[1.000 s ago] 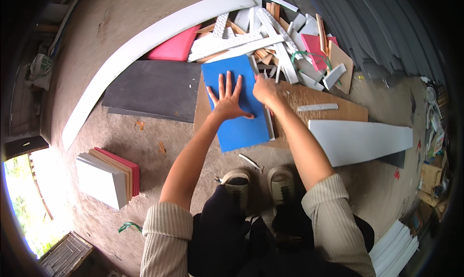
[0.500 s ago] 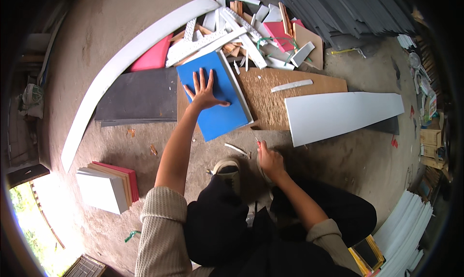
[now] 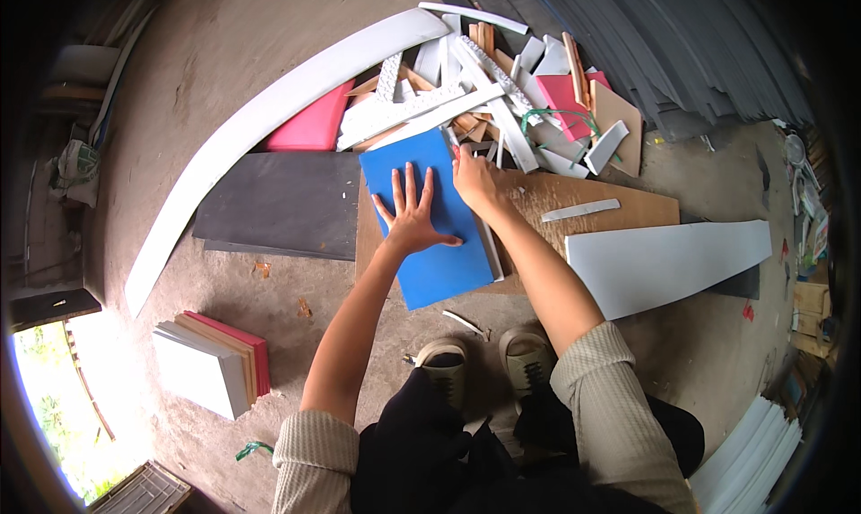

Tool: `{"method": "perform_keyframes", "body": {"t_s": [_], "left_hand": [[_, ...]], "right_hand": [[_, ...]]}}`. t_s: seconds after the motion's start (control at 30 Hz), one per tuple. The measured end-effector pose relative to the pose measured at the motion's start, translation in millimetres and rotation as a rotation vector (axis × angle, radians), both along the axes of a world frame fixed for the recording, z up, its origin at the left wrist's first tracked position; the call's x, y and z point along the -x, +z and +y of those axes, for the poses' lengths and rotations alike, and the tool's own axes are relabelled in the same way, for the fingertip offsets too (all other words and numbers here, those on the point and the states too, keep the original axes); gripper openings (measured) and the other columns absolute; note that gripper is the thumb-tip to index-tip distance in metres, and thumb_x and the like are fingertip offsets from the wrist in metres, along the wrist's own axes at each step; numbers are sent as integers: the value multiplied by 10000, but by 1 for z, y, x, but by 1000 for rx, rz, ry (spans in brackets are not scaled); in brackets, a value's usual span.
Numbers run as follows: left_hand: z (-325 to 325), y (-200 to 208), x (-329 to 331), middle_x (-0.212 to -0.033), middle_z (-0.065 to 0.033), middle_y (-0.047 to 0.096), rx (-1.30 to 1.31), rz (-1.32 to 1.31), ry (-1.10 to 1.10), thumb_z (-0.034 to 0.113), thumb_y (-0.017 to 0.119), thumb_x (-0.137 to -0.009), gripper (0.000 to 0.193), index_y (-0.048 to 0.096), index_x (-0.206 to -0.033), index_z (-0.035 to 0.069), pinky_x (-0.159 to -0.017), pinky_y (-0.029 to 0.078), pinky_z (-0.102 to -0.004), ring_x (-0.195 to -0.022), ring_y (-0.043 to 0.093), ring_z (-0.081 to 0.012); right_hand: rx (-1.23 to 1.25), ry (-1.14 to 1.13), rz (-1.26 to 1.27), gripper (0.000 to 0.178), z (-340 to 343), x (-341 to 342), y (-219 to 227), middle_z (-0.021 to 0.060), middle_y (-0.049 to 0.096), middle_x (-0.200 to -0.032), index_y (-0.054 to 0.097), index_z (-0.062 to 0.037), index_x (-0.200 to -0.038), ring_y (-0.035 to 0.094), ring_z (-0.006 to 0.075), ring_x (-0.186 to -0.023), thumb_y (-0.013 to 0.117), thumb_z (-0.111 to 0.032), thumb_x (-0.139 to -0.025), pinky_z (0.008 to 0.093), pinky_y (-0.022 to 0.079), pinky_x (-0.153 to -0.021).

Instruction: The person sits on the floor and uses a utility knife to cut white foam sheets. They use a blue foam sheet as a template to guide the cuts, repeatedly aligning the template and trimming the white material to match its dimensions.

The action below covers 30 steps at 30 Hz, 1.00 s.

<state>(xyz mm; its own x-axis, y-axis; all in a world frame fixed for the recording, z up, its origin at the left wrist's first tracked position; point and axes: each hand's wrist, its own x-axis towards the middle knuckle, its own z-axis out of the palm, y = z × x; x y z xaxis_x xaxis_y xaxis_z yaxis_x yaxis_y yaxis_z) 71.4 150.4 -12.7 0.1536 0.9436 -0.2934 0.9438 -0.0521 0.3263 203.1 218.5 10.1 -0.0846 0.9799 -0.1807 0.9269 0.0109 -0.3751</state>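
Gripping a probable knife (image 3: 456, 150), right hand (image 3: 476, 177) closed

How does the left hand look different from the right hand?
The left hand is spread flat, but the right hand is curled up. The left hand lies on the blue board; the right hand is by that board's right edge, gripping a small red thing. Both hands are bare, below rolled-up sleeves.
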Motion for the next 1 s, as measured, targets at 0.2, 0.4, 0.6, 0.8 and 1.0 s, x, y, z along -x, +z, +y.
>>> {"method": "perform_keyframes", "body": {"t_s": [0.2, 0.4, 0.6, 0.8, 1.0], "left_hand": [[-1, 5, 0, -1440, -166, -92, -19, -34, 12, 621, 750, -350, 1347, 26, -1401, 189, -904, -77, -685, -1311, -154, -349], [0, -7, 1, -1442, -161, -87, -75, -44, 11, 654, 738, -326, 1364, 40, -1401, 187, -892, -79, -695, -1312, -149, -350], [2, 0, 4, -1434, -133, -158, 9, 93, -4, 687, 713, -365, 1362, -63, -1390, 235, -925, -77, -666, -1307, -180, -326], [8, 3, -9, -1431, -124, -172, 58, 126, -28, 696, 695, -399, 1339, -84, -1386, 236, -929, -76, -664, -1305, -192, -317], [2, -5, 12, -1433, -150, -147, -3, 32, -21, 690, 710, -369, 1357, -32, -1396, 206, -896, -120, -675, -1299, -206, -329]], "right_hand": [[69, 31, -21, 301, 21, 9, -6, 219, 620, -830, 469, -17, -1027, 617, 354, -793, 404, -262, -864, 449, 482, -707], [164, 16, -84, 299, -33, -3, 13, 213, 611, -897, 510, -23, -977, 597, 358, -860, 323, -243, -902, 462, 462, -735], [236, 23, 19, 193, -200, -66, 17, 212, 598, -671, 436, -57, -962, 606, 387, -657, 429, -227, -870, 495, 471, -556], [203, 6, -83, 201, -257, -94, 10, 199, 595, -635, 440, -69, -965, 602, 382, -614, 434, -248, -872, 488, 471, -527], [120, -90, 146, 263, -217, -102, 43, 183, 593, -646, 486, -55, -907, 599, 374, -624, 438, -312, -878, 459, 460, -534]]}}
